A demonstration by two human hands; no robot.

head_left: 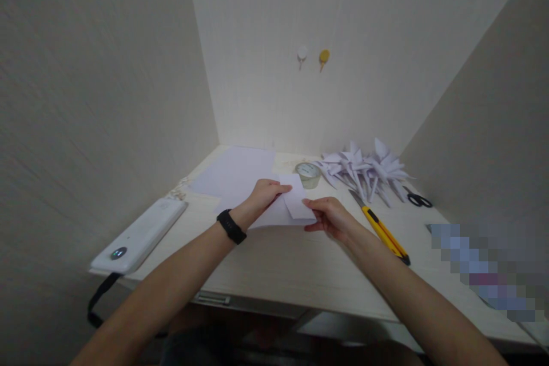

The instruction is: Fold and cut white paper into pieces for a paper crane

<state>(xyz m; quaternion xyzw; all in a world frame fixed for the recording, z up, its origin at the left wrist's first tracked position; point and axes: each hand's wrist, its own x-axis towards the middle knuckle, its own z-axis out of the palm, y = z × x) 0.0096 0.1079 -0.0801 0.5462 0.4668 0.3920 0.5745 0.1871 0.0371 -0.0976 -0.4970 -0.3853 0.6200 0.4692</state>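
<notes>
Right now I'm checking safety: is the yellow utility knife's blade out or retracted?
Out: the utility knife lies on the desk with its grey blade showing beyond the yellow handle.

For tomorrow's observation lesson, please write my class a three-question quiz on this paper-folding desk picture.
1. True or false: the yellow utility knife lies to the right of the right hand.
2. What do both hands pinch?
A) scissors
B) a white paper sheet
C) a tape roll
3. What is on the left wrist?

Key:
1. True.
2. B: the left hand and right hand hold the white paper sheet; the scissors and tape roll lie untouched.
3. A black wristband.
</notes>
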